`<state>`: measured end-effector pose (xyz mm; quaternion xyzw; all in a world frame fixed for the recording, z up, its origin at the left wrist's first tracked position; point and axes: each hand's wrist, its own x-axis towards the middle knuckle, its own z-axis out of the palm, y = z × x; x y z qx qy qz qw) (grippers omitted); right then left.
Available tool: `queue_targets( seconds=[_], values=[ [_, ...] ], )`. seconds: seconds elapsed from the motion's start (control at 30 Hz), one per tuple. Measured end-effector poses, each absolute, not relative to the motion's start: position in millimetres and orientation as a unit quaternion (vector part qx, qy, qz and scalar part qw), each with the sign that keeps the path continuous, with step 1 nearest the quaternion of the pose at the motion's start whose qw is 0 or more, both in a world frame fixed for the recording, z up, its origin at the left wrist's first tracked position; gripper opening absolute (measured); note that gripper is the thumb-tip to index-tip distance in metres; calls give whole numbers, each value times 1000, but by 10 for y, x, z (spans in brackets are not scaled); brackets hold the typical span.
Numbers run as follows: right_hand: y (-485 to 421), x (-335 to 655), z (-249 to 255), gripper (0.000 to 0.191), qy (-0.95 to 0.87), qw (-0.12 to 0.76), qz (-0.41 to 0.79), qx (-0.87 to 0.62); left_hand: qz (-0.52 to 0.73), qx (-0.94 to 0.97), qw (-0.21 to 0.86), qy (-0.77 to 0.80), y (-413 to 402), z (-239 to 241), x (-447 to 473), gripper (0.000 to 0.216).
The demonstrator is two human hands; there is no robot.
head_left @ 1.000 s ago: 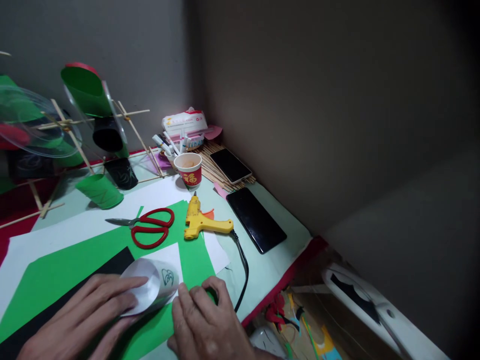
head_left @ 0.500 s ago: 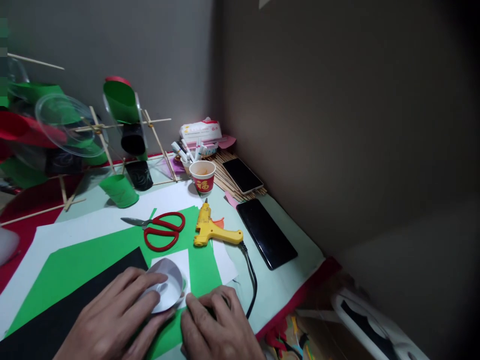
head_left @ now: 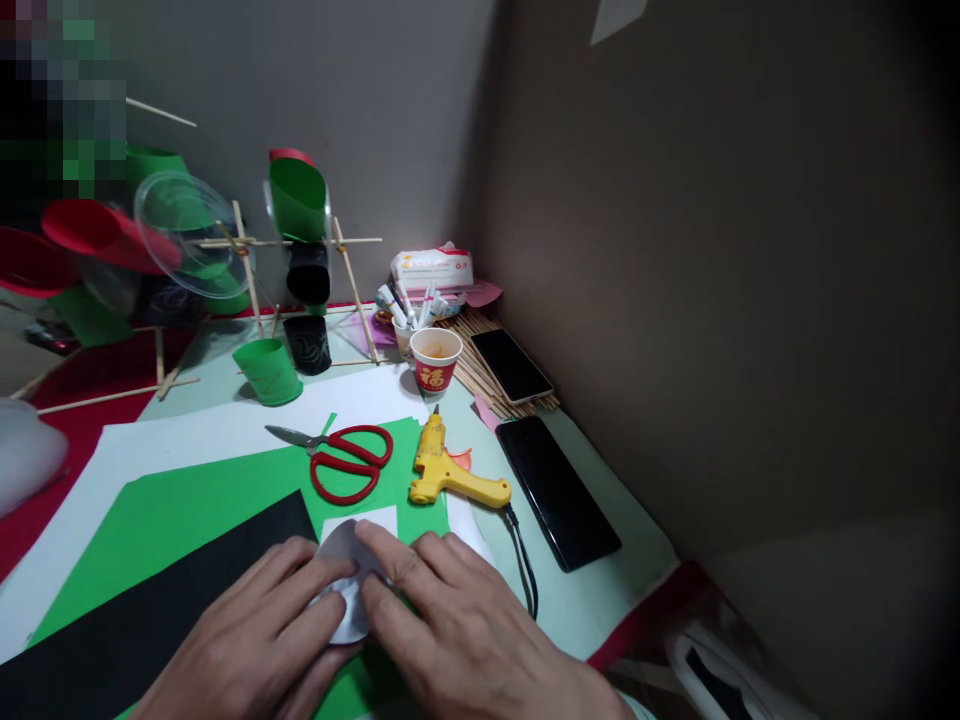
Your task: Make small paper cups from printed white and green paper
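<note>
Paper roll (head_left: 355,616) between both hands (head_left: 262,620) (head_left: 465,620)

Two hands (head_left: 247,625) (head_left: 465,625), one paper roll (head_left: 345,540), two phones (head_left: 559,493) (head_left: 511,366), one glue gun (head_left: 431,465), one pair of scissors (head_left: 349,464)

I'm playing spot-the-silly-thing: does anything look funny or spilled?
I see no spill. One phone rests on top of the wooden sticks, a bumpy, odd spot, while the other phone lies lower on the table.

Your rolled piece (head_left: 351,622): smooth white paper. Green sheet (head_left: 225,490): matt paper. Scissors (head_left: 316,441): metal blades, red plastic handles. Glue gun (head_left: 431,470): yellow plastic. Nearer phone (head_left: 559,493): glossy black. Sticks (head_left: 480,372) along the right edge of the worktop (head_left: 577,605): wood.
</note>
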<state>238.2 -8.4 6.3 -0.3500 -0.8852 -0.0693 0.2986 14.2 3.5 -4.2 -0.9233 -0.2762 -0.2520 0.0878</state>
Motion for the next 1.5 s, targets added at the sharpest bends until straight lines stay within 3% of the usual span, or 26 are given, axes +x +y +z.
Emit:
queue_targets(
  seconds=[0.23,0.4,0.5,0.67,0.87,1.23,1.37,1.5],
  values=[
    [-5,2386,186,22,-932,213,-36,-291,-308,-906,46,-287,27,-194,151,27],
    [58,2399,269,19,-955,134,-1,-265,-215,-924,-18,-315,-60,-252,-38,40],
    [90,2404,318,16,-959,100,17,-266,-247,-894,-35,-373,-134,-260,-293,49],
    [92,2377,387,13,-961,52,33,-270,-300,-860,-12,-413,-292,-384,-503,36],
    [42,2326,356,14,-953,55,21,-298,-217,-902,109,-358,-470,-590,-246,43],
    [3,2221,350,27,-951,47,-34,-305,-261,-885,-1,-386,-520,-690,-209,53],
    [-11,2215,347,27,-950,50,-44,-305,-229,-886,27,-403,-495,-594,-313,65],
    [-19,2214,331,26,-950,46,-32,-307,-176,-876,116,-434,-357,-585,-571,62]
  ],
)
